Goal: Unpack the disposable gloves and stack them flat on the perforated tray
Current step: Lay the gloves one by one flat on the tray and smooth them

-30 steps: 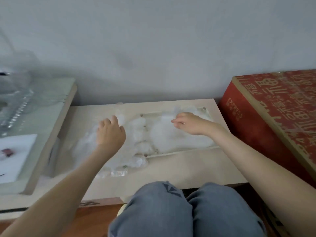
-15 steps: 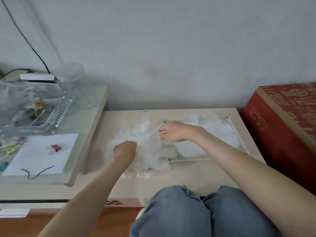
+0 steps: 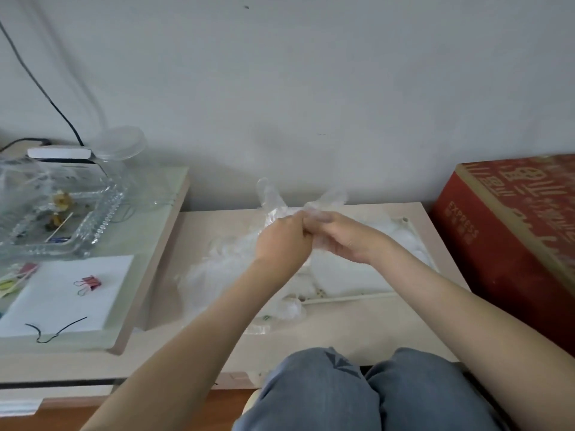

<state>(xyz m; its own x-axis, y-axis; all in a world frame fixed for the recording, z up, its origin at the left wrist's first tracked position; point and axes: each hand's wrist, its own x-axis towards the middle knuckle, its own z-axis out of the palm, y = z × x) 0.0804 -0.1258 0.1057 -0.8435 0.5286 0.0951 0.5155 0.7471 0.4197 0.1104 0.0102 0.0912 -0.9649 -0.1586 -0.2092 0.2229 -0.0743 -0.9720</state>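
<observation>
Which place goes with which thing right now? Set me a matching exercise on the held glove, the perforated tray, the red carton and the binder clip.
Things:
1. glove
2. perforated tray
3. red carton
4. binder clip

Places:
A. on the white paper, far left
B. pinched between the left hand and the right hand, above the low table
C. far right, beside the low table
D. flat on the low table, under a heap of clear gloves

Pairs: 1-B, 2-D, 3-C, 4-A
</observation>
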